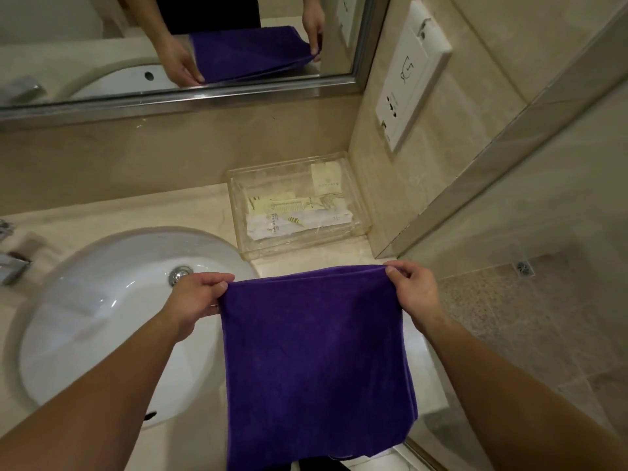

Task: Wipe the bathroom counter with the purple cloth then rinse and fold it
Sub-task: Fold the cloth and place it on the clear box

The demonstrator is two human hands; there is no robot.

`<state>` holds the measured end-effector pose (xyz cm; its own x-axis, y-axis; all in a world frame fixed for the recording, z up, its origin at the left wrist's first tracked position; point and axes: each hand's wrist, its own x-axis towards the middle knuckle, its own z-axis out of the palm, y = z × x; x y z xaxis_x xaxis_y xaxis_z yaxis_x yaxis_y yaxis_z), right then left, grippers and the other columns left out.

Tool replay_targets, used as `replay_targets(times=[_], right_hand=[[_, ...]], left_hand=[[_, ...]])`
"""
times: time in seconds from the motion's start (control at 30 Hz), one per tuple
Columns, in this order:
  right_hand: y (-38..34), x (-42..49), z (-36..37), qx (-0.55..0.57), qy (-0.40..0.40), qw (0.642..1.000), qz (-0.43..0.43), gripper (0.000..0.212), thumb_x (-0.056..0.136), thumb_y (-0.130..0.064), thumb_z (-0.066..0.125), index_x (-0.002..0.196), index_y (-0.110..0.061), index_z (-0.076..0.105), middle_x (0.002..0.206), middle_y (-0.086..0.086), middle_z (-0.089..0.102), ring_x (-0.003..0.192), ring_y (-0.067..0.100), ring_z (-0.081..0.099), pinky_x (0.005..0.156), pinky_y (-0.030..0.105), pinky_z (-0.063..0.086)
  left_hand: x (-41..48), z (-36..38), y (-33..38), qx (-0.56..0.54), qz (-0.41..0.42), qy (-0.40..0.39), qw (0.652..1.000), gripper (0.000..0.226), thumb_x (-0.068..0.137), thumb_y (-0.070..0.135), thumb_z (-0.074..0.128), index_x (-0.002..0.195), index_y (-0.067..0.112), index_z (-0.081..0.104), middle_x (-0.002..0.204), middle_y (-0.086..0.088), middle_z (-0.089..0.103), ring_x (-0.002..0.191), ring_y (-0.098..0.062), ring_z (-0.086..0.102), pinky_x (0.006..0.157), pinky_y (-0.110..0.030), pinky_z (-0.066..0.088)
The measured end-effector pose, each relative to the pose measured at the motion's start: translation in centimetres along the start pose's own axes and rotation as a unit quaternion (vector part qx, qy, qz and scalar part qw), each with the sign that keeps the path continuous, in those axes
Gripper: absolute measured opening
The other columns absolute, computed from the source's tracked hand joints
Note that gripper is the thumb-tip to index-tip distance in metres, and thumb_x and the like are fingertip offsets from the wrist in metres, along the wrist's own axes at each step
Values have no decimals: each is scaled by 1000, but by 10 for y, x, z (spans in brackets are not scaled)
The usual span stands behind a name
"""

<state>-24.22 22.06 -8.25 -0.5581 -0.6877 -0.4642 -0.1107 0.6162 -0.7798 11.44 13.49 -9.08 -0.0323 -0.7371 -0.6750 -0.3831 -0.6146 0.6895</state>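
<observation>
Over beige counter point(217, 205) beside sink point(102, 300): left hand point(200, 294), right hand point(413, 290) pinching purple cloth point(316, 362) corners.

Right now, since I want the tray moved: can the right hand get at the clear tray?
Probably yes: nothing stands between the right hand and the clear tray. But it pinches a corner of the purple cloth, so it is not free.

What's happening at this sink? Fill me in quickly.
A person holds the purple cloth up by its top edge, the left hand pinching one corner and the right hand the other. It hangs doubled over in front of the counter, just right of the white sink. A clear tray of packets sits in the counter's back corner. Folding looks under way.
</observation>
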Motion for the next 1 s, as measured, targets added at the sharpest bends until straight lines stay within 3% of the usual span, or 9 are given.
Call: replay_targets(times=[0.1,0.2,0.3,0.4,0.47,0.6,0.7,0.83,1.0], right_hand=[[-5,2,-4,29,-4,1000,10,10,98,-5,60,96,-13,64,92,9,71,76,18,64,69,29,54],[-14,2,-9,31,-46,998,15,8,99,-4,58,96,-11,61,92,8,74,72,14,68,59,22,53],[-15,1,-15,31,-121,992,31,15,96,-13,67,110,-10,64,98,13,75,80,20,70,77,34,59],[-9,2,-19,18,-183,981,58,46,86,3,72,129,-7,59,111,19,71,99,30,71,95,41,56],[-8,5,-19,-19,-188,978,85,46,87,7,68,130,-5,58,112,20,69,96,30,69,87,36,57],[-15,9,-25,-77,-237,956,156,24,92,2,65,115,10,65,94,13,68,80,19,62,70,27,55],[-24,9,-29,-93,-286,937,176,12,90,5,65,95,0,75,84,10,71,68,13,64,59,22,56],[-28,10,-23,-164,-260,943,125,18,88,5,66,84,-9,76,81,10,72,72,16,64,59,23,57],[-29,15,-19,-278,-223,934,-8,14,94,-7,66,86,-14,74,81,7,73,66,15,67,61,23,59]], left_hand=[[1,-2,4,44,6,-20,999,23,102,0,53,113,2,73,107,-15,74,104,-29,69,81,-36,58],[-1,-1,9,50,8,-19,999,22,102,-1,52,108,0,72,104,-17,74,95,-28,70,75,-32,58],[-3,1,7,46,9,-5,999,20,102,0,52,107,1,72,103,-18,73,92,-26,69,71,-31,57],[-3,3,5,42,12,4,999,20,102,0,52,106,2,72,103,-17,73,93,-27,69,72,-32,57],[-3,3,4,39,13,1,999,20,102,0,52,106,1,71,103,-16,72,92,-26,68,73,-32,56],[-5,1,7,35,9,-15,999,20,102,-1,51,104,1,71,102,-17,72,92,-27,67,75,-34,56],[-6,-2,8,34,8,-16,999,20,102,-1,52,102,2,71,101,-17,72,94,-28,67,78,-37,56],[-3,-2,6,44,3,-19,999,21,102,1,52,104,1,72,104,-19,73,98,-31,68,78,-37,57],[-2,-1,5,46,0,-18,999,21,103,1,51,105,2,72,104,-18,73,100,-32,69,78,-36,58]])
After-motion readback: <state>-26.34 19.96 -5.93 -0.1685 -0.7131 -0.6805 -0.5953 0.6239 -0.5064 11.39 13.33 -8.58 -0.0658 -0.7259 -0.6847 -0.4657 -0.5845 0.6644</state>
